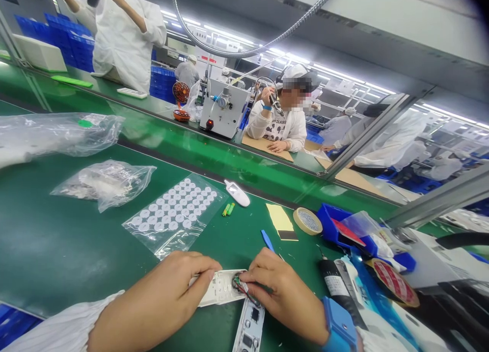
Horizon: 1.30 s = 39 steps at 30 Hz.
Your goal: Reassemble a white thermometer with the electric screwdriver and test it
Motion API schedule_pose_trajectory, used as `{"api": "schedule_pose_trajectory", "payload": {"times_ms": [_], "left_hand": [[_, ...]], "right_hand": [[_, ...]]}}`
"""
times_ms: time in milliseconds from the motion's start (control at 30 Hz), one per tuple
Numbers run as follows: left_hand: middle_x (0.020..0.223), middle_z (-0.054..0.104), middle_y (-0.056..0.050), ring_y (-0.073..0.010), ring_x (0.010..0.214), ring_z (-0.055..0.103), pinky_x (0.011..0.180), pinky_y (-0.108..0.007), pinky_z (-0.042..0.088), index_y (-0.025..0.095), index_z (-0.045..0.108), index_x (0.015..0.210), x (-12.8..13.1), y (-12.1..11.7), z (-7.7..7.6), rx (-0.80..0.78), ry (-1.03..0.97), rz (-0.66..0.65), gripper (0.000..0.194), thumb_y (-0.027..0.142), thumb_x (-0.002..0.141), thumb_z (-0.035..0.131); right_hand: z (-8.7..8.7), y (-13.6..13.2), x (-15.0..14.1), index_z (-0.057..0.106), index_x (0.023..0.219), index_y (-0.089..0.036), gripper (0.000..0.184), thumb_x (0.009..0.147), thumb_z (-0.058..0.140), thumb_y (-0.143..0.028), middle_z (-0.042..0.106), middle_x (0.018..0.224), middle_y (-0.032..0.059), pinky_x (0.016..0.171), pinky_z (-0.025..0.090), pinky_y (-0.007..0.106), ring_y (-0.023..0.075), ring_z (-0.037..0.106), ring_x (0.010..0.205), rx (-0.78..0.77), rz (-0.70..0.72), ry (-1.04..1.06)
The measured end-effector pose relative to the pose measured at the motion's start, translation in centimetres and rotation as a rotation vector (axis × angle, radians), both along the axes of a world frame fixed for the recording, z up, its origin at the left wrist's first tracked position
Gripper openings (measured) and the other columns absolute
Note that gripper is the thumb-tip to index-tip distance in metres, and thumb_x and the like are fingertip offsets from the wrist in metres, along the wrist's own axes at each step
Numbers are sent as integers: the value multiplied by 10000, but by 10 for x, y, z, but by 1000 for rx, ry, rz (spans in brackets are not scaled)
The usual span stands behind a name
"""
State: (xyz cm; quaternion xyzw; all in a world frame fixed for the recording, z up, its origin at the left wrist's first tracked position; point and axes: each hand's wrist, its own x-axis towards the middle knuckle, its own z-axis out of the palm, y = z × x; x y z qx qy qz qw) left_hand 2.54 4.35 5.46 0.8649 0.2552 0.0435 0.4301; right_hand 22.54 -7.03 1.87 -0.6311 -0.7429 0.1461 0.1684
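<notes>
My left hand [179,283] pinches the left end of a white plastic housing half [221,288], which lies open side up over the green bench. At the housing's right end, my right hand [277,283] closes its thumb and forefinger on a small round circuit part with wires [240,283]. Thin wires run from that part down toward a second, pale long panel [250,326] with dark cutouts, which lies below my right hand. Just beyond the right hand is a blue-handled tool [267,240], partly hidden by the fingers.
Beyond my hands lie a bag of round white stickers [171,209], a white handheld device [237,194], green batteries [228,209], yellow paper [280,219] and a tape roll [307,221]. A blue bin [332,224] and electric screwdriver [336,280] stand right. A co-worker [280,112] sits opposite.
</notes>
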Motion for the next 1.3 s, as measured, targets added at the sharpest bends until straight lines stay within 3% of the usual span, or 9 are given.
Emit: {"api": "schedule_pose_trajectory", "payload": {"times_ms": [200, 433, 567, 633, 733, 867, 1033, 1167, 1300], "left_hand": [[1018, 608, 44, -175, 960, 524, 761, -263, 409, 257, 586, 763, 0, 0, 0, 8, 74, 4, 373, 422, 896, 280], [885, 603, 14, -152, 872, 541, 740, -243, 413, 248, 608, 834, -1, 5, -2, 34, 70, -19, 378, 378, 914, 261], [947, 558, -10, -156, 872, 525, 758, -279, 422, 260, 603, 944, 4, 0, 5, 237, 90, -96, 331, 295, 922, 276], [1031, 539, -25, -198, 936, 505, 799, -343, 421, 287, 580, 1038, 13, -7, 7, 402, 142, -202, 248, 304, 896, 378], [1043, 566, -80, -256, 950, 512, 804, -403, 437, 234, 568, 1115, 29, -18, 2, 640, 289, -396, 293, 296, 832, 523], [1052, 586, -122, -259, 916, 557, 715, -387, 499, 175, 538, 1170, 41, -26, -13, 807, 404, -453, 377, 66, 834, 407], [1261, 488, -145, -304, 1090, 513, 829, -477, 477, 226, 399, 1306, 43, -25, -5, 739, 495, -470, 623, -59, 757, 324], [1328, 418, -142, -306, 1139, 484, 890, -501, 431, 281, 438, 1278, 54, -23, 13, 636, 595, -464, 677, -82, 728, 280], [1366, 360, -128, -293, 1171, 454, 930, -486, 404, 343, 438, 1263, 58, -20, 15, 587, 622, -414, 689, -66, 726, 300]], "right_hand": [[10, 3, -7, 621, 911, -206, 180, 882, 448, -168, 501, 762, 31, 638, 322, 239, 126, 419, 744, -19, 71, -165], [22, -5, -5, 553, 1057, -225, 322, 843, 382, -56, 474, 862, 52, 647, 312, 260, 151, 400, 785, -188, 60, -317], [23, -9, -6, 469, 1180, -257, 355, 865, 374, -123, 467, 878, 49, 648, 300, 268, 156, 394, 787, -251, 67, -345], [23, -9, -9, 480, 1154, -245, 332, 867, 363, -125, 468, 866, 47, 635, 283, 271, 153, 388, 774, -243, 63, -376], [26, -9, -12, 515, 1060, -221, 270, 860, 362, -125, 471, 851, 42, 624, 265, 275, 147, 380, 751, -240, 50, -398], [28, -10, -10, 508, 1061, -223, 271, 855, 360, -127, 473, 846, 42, 619, 261, 270, 150, 386, 766, -251, 42, -386], [23, -13, -5, 492, 1122, -242, 299, 848, 394, -169, 474, 826, 40, 605, 266, 269, 145, 386, 757, -181, 61, -378], [20, -16, 2, 463, 1171, -288, 343, 848, 404, -190, 479, 890, 37, 617, 308, 269, 153, 400, 781, -57, 45, -433], [33, -51, 30, 414, 1223, -257, 462, 795, 391, -83, 472, 1066, 58, 734, 393, 299, 167, 422, 881, 60, -76, -423]]}}
